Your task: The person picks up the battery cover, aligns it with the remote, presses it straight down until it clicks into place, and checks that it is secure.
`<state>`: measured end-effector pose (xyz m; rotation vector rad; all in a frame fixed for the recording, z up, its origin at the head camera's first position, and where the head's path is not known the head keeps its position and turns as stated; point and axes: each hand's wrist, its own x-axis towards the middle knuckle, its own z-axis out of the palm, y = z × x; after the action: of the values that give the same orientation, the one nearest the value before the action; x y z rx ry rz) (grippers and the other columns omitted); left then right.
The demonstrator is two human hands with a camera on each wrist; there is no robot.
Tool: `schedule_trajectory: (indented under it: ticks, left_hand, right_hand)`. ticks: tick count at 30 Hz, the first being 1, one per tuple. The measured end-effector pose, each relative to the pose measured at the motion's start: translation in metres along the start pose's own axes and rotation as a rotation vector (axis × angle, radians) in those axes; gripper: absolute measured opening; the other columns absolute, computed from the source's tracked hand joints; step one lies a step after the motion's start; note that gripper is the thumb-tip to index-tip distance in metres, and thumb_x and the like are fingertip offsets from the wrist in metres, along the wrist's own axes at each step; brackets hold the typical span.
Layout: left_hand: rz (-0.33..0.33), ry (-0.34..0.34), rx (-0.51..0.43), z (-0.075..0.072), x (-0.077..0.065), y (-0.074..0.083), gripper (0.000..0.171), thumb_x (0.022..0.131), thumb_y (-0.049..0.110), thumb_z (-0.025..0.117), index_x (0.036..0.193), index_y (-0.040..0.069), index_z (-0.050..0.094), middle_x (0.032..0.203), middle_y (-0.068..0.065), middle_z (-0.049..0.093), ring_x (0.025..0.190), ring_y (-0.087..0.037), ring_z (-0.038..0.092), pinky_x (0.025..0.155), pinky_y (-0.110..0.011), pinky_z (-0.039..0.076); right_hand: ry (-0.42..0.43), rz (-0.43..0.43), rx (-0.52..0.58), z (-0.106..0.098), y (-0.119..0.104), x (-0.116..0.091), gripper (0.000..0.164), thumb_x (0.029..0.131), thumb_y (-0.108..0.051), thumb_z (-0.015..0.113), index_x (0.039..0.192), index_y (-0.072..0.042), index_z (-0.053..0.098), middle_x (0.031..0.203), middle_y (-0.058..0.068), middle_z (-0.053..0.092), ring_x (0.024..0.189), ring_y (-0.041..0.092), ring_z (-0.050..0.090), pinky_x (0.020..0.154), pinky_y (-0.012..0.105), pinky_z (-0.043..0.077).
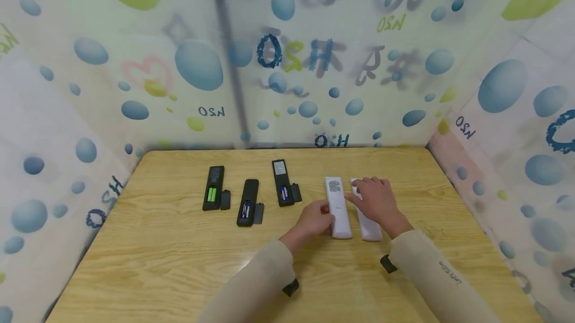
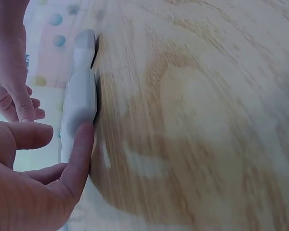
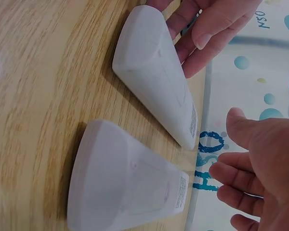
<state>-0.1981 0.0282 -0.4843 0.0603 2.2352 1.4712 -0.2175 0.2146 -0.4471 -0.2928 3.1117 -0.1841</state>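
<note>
Touching the near white remote's long side with fingertips, the left hand (image 1: pixel 314 219) holds its thumb apart from its fingers, so it does not close around anything. This near white remote (image 1: pixel 340 213) lies on the wooden table (image 1: pixel 157 263), with a printed label (image 1: pixel 334 184) at its far end. Just to the right lies the second white remote (image 1: pixel 370 228), slightly slanted, and the right hand (image 1: pixel 377 200) is above its upper part, hiding some of it from the head view. In the right wrist view this hand is apart from both white remotes, its fingers loosely bent and gripping nothing. To the left lie three black remotes with uncovered compartments: the leftmost black remote (image 1: pixel 216 175) contains green batteries (image 1: pixel 211 194), while the middle black remote (image 1: pixel 249 190) and the farther black remote (image 1: pixel 282 179) contain blue batteries (image 1: pixel 245 210). Beside each one lies a small black cover (image 1: pixel 258 213).
</note>
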Motion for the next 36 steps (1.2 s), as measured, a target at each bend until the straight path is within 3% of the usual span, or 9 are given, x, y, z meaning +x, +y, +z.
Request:
schedule_trajectory:
  ticks: [6, 11, 16, 23, 29, 36]
  left_hand:
    - [0.069, 0.030, -0.036, -0.017, -0.007, 0.002, 0.042, 0.094, 0.014, 0.059, 0.136, 0.008, 0.054, 0.134, -0.013, 0.055, 0.101, -0.022, 0.064, 0.070, -0.026, 0.058]
    - [0.110, 0.055, -0.066, -0.048, -0.011, 0.003, 0.039, 0.097, 0.015, 0.057, 0.136, 0.008, 0.054, 0.134, -0.015, 0.053, 0.100, -0.023, 0.063, 0.069, -0.028, 0.059]
    - [0.123, 0.098, -0.042, -0.084, -0.014, -0.004, 0.037, 0.098, 0.014, 0.055, 0.135, 0.007, 0.054, 0.130, -0.015, 0.054, 0.102, -0.026, 0.062, 0.074, -0.033, 0.060]
    - [0.080, 0.165, 0.012, -0.123, -0.015, -0.010, 0.039, 0.099, 0.014, 0.055, 0.138, 0.008, 0.051, 0.135, -0.013, 0.053, 0.109, -0.030, 0.062, 0.079, -0.039, 0.059]
    - [0.039, 0.173, -0.004, -0.138, -0.013, -0.011, 0.045, 0.099, 0.014, 0.055, 0.142, 0.005, 0.046, 0.135, -0.017, 0.052, 0.109, -0.036, 0.063, 0.083, -0.044, 0.058]
    - [-0.019, 0.190, -0.008, -0.141, -0.008, -0.018, 0.048, 0.099, 0.014, 0.055, 0.144, 0.004, 0.042, 0.132, -0.018, 0.052, 0.094, -0.034, 0.068, 0.079, -0.039, 0.059]
  right_hand:
    - [0.008, -0.025, 0.001, 0.002, -0.006, 0.004, 0.048, 0.093, -0.045, 0.061, 0.124, -0.009, 0.062, 0.104, 0.007, 0.068, 0.111, 0.033, 0.056, 0.097, 0.056, 0.038]
    - [-0.022, -0.031, -0.004, 0.005, -0.015, 0.009, 0.047, 0.093, -0.045, 0.062, 0.123, -0.009, 0.063, 0.104, 0.006, 0.068, 0.110, 0.032, 0.056, 0.098, 0.057, 0.039]
    - [-0.031, -0.060, -0.005, 0.009, -0.028, 0.016, 0.046, 0.094, -0.045, 0.061, 0.125, -0.011, 0.062, 0.107, 0.006, 0.069, 0.114, 0.033, 0.055, 0.100, 0.057, 0.038]
    - [-0.008, -0.155, 0.011, 0.015, -0.051, 0.025, 0.043, 0.093, -0.043, 0.063, 0.123, -0.013, 0.063, 0.108, 0.005, 0.069, 0.113, 0.031, 0.057, 0.100, 0.054, 0.039]
    - [-0.022, -0.186, -0.007, 0.020, -0.068, 0.035, 0.043, 0.093, -0.045, 0.062, 0.124, -0.015, 0.063, 0.109, 0.003, 0.068, 0.108, 0.027, 0.058, 0.098, 0.050, 0.040]
    - [-0.081, -0.202, 0.001, 0.028, -0.084, 0.048, 0.042, 0.094, -0.044, 0.062, 0.125, -0.015, 0.063, 0.115, 0.004, 0.068, 0.113, 0.027, 0.057, 0.103, 0.050, 0.039]
